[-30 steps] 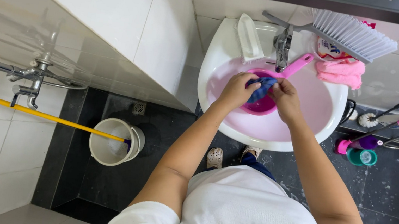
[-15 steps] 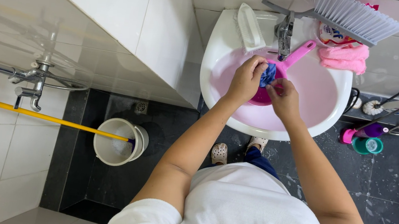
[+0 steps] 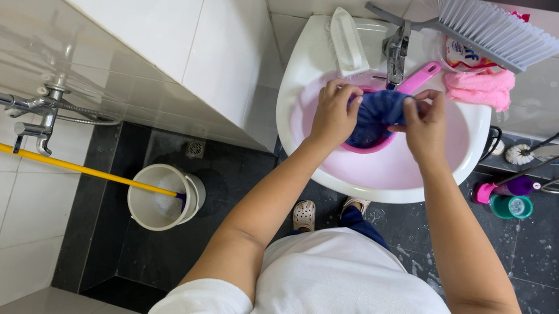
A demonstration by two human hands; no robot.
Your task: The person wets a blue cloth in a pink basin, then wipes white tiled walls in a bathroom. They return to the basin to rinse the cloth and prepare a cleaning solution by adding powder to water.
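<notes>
A white washbasin (image 3: 309,58) stands against the tiled wall with a chrome tap (image 3: 397,47) at its back. Inside it lies a pink scoop with a long handle (image 3: 417,76). A dark blue cloth (image 3: 378,114) is stretched over the scoop, under the tap. My left hand (image 3: 334,113) grips the cloth's left edge. My right hand (image 3: 426,126) pinches its right edge. Both hands are inside the basin.
A white brush (image 3: 350,40), a pink folded cloth (image 3: 481,90) and a grey broom head (image 3: 498,31) rest on the basin's rim. Bottles and a toilet brush (image 3: 520,152) stand on the dark floor at right. A white bucket (image 3: 159,194) with a yellow-handled mop (image 3: 36,157) stands at left.
Both hands have spread the blue cloth wider across the pink scoop. The view has closed in on the basin and shifted down slightly.
</notes>
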